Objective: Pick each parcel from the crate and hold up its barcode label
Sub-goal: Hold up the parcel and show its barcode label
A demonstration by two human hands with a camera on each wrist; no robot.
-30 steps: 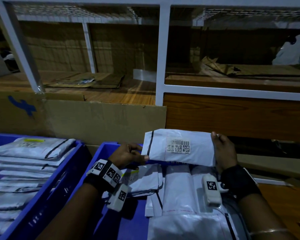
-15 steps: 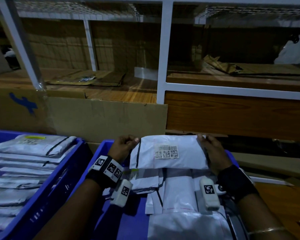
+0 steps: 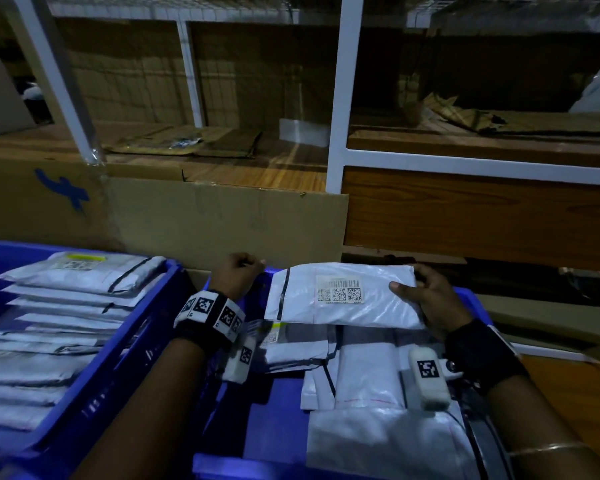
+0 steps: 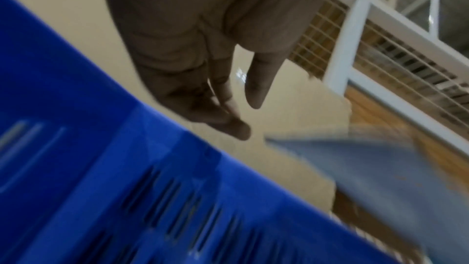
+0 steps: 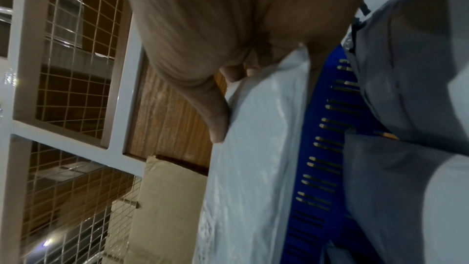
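White barcode sticker (image 3: 340,290) on the white plastic mailer parcel (image 3: 343,299) showing 1 barcode over 3 square codes, digits beneath blurring beyond reading, black-and-white square markers sitting on the white wrist band (image 3: 211,314), blue hand-drawn mark (image 3: 65,191) on the brown cardboard sheet (image 3: 222,220) spelling nothing legible

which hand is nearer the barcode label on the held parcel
Right. The right hand grips the parcel beside its barcode label; the left hand is off the parcel's far end.

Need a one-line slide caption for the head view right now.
Right hand grips a white parcel, barcode label up, above the blue crate; left hand empty.
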